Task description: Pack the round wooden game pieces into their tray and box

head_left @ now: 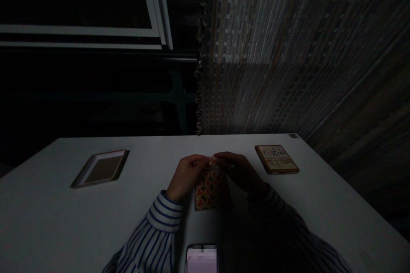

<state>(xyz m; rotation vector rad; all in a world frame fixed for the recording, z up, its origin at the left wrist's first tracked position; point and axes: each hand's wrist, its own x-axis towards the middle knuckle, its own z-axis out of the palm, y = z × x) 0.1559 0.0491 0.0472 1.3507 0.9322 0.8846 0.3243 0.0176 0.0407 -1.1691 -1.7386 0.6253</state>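
On the white table (57,213) lies a small tray of round game pieces (208,192), pale discs with red marks, set in rows. My left hand (187,175) and my right hand (238,168) meet just above its far end. Both pinch one round piece (213,161) between their fingertips. The fingers of both hands are closed on that disc. Striped shirt sleeves cover both forearms. The light is dim.
An empty box half with a dark inside (102,168) lies at the left. A box lid with a printed picture (277,158) lies at the right. A phone (201,259) rests near the front edge. A bead curtain (288,51) hangs behind the table.
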